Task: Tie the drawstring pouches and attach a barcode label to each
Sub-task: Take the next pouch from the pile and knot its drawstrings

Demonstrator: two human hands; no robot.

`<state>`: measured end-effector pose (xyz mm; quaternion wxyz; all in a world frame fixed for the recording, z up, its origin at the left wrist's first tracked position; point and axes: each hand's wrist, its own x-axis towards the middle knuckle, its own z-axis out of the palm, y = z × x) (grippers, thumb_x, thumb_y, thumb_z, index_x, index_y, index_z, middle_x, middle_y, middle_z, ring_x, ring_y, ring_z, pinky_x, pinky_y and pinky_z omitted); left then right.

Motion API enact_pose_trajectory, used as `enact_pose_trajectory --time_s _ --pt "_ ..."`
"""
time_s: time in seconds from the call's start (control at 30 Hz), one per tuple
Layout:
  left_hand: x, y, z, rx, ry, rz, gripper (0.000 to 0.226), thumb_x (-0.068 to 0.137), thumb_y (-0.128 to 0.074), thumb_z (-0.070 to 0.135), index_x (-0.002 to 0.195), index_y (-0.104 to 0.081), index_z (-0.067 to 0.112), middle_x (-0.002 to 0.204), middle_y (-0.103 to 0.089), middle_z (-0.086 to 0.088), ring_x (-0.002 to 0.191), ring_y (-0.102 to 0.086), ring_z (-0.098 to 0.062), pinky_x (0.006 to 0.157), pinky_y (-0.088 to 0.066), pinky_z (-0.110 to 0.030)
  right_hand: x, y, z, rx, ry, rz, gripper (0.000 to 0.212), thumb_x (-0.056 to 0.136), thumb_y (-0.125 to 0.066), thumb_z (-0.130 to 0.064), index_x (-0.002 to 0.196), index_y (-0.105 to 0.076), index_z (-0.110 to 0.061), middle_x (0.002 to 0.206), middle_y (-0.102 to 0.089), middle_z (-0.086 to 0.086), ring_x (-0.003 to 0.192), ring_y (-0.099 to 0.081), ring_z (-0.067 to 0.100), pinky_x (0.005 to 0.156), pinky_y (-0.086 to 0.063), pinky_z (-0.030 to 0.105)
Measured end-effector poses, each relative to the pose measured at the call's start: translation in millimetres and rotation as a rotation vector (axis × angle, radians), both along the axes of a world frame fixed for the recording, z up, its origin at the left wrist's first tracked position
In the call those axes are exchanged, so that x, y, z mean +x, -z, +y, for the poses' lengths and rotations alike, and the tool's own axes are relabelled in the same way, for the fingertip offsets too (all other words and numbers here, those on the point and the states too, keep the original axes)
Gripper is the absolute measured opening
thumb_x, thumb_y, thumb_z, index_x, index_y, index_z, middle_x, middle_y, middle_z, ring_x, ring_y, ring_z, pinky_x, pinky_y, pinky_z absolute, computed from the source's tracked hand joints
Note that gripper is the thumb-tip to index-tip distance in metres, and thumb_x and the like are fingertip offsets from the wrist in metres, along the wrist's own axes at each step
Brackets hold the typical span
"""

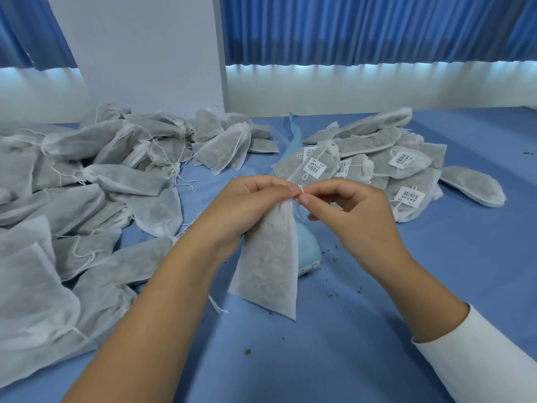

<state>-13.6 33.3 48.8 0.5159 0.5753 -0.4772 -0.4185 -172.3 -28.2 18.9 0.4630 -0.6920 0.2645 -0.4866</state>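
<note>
Pouch [268, 257], greyish filling showing through its white fabric, hangs over the blue surface [377, 330]; left hand [247, 205] grips its neck, right hand [348, 212] pinches the drawstring [301, 188] at the top.

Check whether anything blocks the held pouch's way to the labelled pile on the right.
Nothing visible blocks it. Between the pouch and the labelled pile lie only blue cloth, crumbs, and a low light-blue object beside the pouch.

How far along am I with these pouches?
Done: the smaller right-side pile of white fabric pouches carries white barcode labels. In hand: left hand grips one filled pouch, no label showing, while right hand pinches its white drawstring. Left: the bigger left-side heap of unlabelled pouches.
</note>
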Motion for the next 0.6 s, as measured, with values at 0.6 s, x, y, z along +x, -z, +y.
enact_pose_trajectory --time_s 0.6 --pt "-0.8 1.5 -1.3 -0.035 -0.03 -0.05 0.013 0.082 -0.076 0.029 0.07 -0.077 0.029 0.071 -0.07 0.014 0.068 -0.06 0.006 0.06 -0.042 -0.01 -0.4 1.3 -3.1 0.104 -0.02 -0.063 0.013 0.086 -0.072 -0.01 0.078 -0.075 -0.02 0.08 -0.075 -0.004 0.073 -0.067 0.004 0.065 -0.053 0.016"
